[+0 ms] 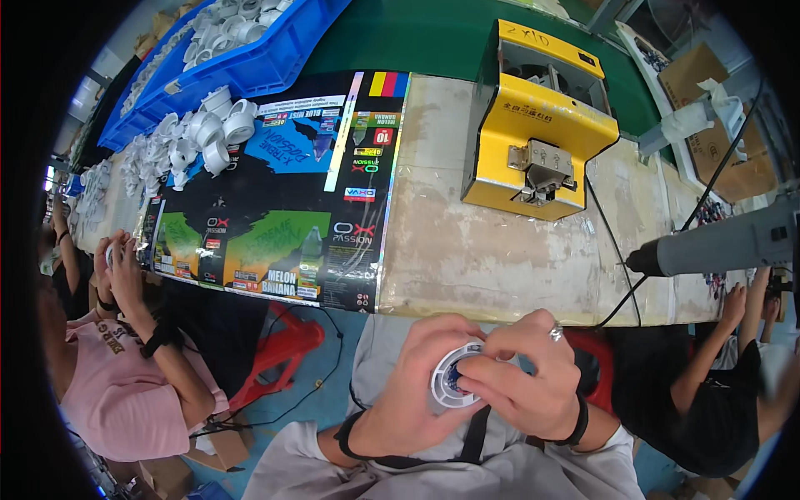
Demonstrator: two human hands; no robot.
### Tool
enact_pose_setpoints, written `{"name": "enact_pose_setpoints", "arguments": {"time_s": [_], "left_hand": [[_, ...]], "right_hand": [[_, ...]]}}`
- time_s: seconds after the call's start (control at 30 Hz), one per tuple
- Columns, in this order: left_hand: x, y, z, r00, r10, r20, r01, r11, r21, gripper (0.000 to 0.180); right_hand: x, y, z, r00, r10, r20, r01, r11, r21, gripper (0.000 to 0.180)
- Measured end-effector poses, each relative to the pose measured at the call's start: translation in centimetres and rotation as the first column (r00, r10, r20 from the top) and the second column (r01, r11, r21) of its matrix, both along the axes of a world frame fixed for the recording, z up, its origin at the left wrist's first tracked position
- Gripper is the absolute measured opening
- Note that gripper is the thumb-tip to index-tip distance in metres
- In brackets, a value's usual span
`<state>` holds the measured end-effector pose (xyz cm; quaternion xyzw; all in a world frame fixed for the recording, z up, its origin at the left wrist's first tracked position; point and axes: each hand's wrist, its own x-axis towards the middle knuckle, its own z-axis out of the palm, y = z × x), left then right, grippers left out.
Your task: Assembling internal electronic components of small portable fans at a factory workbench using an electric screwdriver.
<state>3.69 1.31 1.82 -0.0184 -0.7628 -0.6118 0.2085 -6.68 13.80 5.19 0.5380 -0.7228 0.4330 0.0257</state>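
Note:
Both my hands are held close over my lap, below the table's front edge. My left hand (417, 379) cups a small round white plastic part (450, 379) with a dark blue centre. My right hand (529, 379) closes over the part's right side, fingertips pressing at its centre. A ring shows on a right finger and a dark band circles each wrist. Much of the part is hidden by my fingers.
A yellow box-shaped machine (537, 125) stands on the worn table (467, 242). A dark printed sheet (292, 208) covers the table's left, with a heap of white parts (200, 133) and blue bins (250, 50). A grey power tool (725, 242) hangs right. Seated people work on both sides.

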Motion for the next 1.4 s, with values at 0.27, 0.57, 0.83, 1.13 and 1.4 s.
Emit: {"name": "enact_pose_setpoints", "arguments": {"time_s": [0.27, 0.57, 0.83, 1.13, 1.4], "left_hand": [[0.1, 0.6, -0.7, 0.998, 0.057, -0.008, -0.056, 0.992, 0.116, 0.056], [-0.5, 0.0, -1.1, 0.970, 0.166, -0.179, -0.194, 0.969, -0.151, 0.033], [-0.8, 0.0, -0.9, 0.964, 0.164, -0.208, -0.220, 0.932, -0.288, 0.028], [-1.2, 0.1, -1.1, 0.964, 0.174, -0.200, -0.230, 0.926, -0.300, 0.028], [-1.7, -0.5, -1.8, 0.976, 0.110, -0.188, -0.157, 0.954, -0.256, 0.027]], "right_hand": [[-0.8, 0.4, 0.2, 0.977, 0.075, 0.200, -0.090, 0.993, 0.071, 0.032], [-0.8, 0.3, 0.1, 0.967, 0.070, 0.243, -0.101, 0.988, 0.116, 0.030], [-0.8, 0.7, -0.2, 0.966, 0.043, 0.254, -0.079, 0.988, 0.134, 0.032], [-1.2, 0.7, -0.9, 0.972, 0.080, 0.220, -0.102, 0.991, 0.088, 0.031], [-1.6, 1.2, -1.3, 0.972, 0.079, 0.224, -0.102, 0.990, 0.093, 0.032]]}}
